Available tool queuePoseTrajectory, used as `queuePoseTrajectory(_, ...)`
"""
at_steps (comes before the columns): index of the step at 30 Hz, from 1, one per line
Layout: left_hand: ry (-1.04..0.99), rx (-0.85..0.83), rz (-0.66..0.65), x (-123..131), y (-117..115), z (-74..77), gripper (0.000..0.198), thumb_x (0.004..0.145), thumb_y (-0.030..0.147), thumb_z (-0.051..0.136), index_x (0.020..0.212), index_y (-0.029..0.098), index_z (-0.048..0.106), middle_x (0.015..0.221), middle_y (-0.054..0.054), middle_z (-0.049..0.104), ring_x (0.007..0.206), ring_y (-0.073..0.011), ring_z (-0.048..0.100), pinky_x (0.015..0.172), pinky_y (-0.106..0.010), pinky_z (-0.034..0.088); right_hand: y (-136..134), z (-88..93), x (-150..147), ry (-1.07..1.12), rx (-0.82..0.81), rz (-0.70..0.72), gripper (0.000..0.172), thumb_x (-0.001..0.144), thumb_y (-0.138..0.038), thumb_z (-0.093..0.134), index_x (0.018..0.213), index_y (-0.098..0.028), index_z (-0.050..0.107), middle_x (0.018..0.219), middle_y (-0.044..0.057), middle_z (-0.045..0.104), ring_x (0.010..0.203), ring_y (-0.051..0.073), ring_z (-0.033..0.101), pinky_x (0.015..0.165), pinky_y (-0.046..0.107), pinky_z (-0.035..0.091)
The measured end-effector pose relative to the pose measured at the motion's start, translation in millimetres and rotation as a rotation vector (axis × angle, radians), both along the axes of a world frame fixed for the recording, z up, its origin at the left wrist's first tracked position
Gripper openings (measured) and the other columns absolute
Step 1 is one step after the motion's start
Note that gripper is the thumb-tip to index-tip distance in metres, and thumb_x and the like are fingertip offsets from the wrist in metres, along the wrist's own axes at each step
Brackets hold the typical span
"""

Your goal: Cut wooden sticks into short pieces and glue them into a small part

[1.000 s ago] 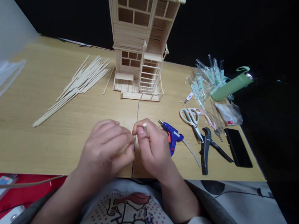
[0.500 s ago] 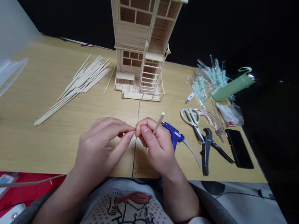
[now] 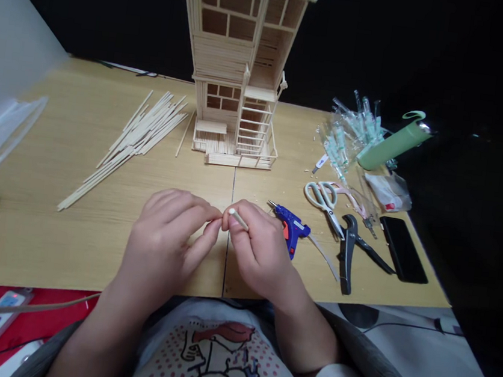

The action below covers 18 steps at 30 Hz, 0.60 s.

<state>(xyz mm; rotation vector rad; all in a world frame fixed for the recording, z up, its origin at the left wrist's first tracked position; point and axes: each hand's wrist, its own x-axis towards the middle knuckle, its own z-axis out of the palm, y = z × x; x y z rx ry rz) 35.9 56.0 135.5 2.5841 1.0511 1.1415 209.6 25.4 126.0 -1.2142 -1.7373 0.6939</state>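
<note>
Pale wood, pinched fine: a short stick (image 3: 239, 219) is held just above the near edge of the table (image 3: 46, 238).
The right hand (image 3: 258, 250) grasps the stick between thumb and fingers, its tip poking out to the left. The left hand (image 3: 168, 239) closes its fingertips against that tip, though whether it grips cannot be told. The piece looks light, stiff and easily snapped — best taken near its middle with a gentle pinch. A blue glue gun (image 3: 290, 226) lies just right of the hands; the stick house (image 3: 239, 90) stands at the far side.
</note>
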Motion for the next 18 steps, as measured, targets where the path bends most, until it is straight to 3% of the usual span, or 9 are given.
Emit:
queuePoseTrajectory(8, -0.027, 0.006, -0.017, 3, 4, -2.3, 0.008, 0.088, 0.013, 0.066, 0.085, 0.020, 0.066, 0.082, -0.003, 0.070, 0.077, -0.0196, 0.064, 0.087, -0.040, 0.052, -2, 0.9, -3, -0.016, 0.000, -0.005, 0.014, 0.097, -0.016, 0.046, 0.085, -0.022, 0.052, 0.079, 0.000, 0.057, 0.075, 0.017, 0.055, 0.072, 0.028, 0.042)
queuePoseTrajectory(11, -0.047, -0.010, -0.079, 5, 0, -3.0, 0.010, 0.086, 0.011, 0.067, 0.087, 0.021, 0.066, 0.082, -0.001, 0.071, 0.078, -0.0188, 0.064, 0.092, -0.040, 0.051, 0, -0.6, 1, 0.035, -0.014, -0.038, 0.014, 0.098, -0.017, 0.047, 0.086, -0.021, 0.054, 0.079, 0.000, 0.056, 0.075, 0.016, 0.053, 0.072, 0.028, 0.041)
queuePoseTrajectory(14, -0.112, -0.103, -0.134, 5, -5, -4.5, 0.012, 0.087, 0.010, 0.065, 0.085, 0.022, 0.063, 0.078, 0.001, 0.068, 0.077, -0.0172, 0.063, 0.093, -0.040, 0.050, 5, -5.8, 6, 0.311, -0.163, -0.002, 0.022, 0.104, -0.026, 0.046, 0.085, -0.021, 0.056, 0.074, -0.002, 0.051, 0.066, 0.013, 0.047, 0.064, 0.026, 0.037)
queuePoseTrajectory(18, -0.257, -0.233, -0.064, 1, -6, -9.1, 0.017, 0.092, 0.011, 0.059, 0.079, 0.021, 0.057, 0.073, 0.002, 0.059, 0.072, -0.0151, 0.057, 0.082, -0.036, 0.049, 11, -13.6, 7, 0.781, -0.390, 0.145, 0.034, 0.104, -0.040, 0.054, 0.076, -0.020, 0.052, 0.066, -0.006, 0.043, 0.052, 0.008, 0.032, 0.049, 0.022, 0.025)
